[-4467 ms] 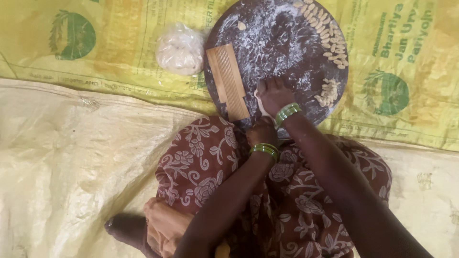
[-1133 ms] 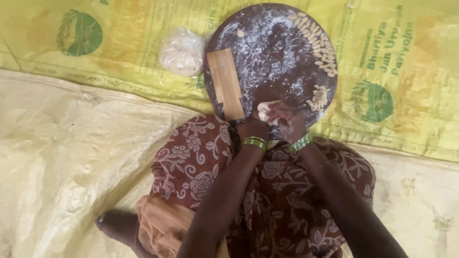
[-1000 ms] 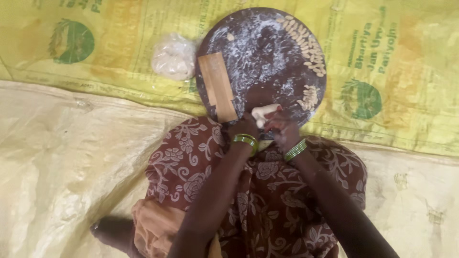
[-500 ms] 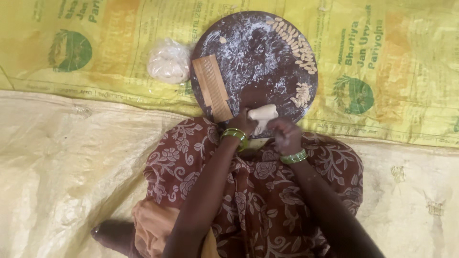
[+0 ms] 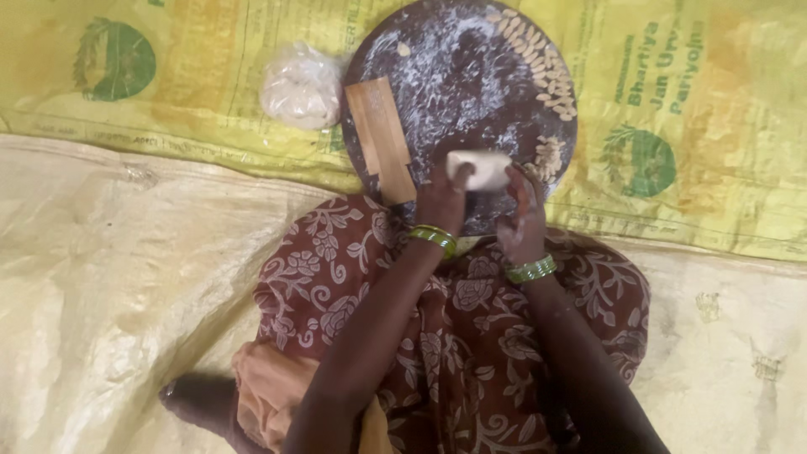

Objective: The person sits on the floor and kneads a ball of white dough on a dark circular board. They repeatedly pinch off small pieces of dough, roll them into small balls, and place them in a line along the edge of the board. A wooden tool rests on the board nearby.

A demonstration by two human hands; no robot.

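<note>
Both hands, left hand (image 5: 443, 199) and right hand (image 5: 523, 217), hold a pale dough lump (image 5: 477, 169) between them over the near edge of the round floured board (image 5: 437, 67). Wooden slat (image 5: 380, 136) lies on the board's left side.

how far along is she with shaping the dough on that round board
Done: a row of small shaped pieces lines the round board's far rim, plus a small heap on the right. In hand: the left hand and right hand hold a dough lump between them. Left: that lump, and the bagged dough ball beside the board. The wooden paddle lies untouched.
</note>
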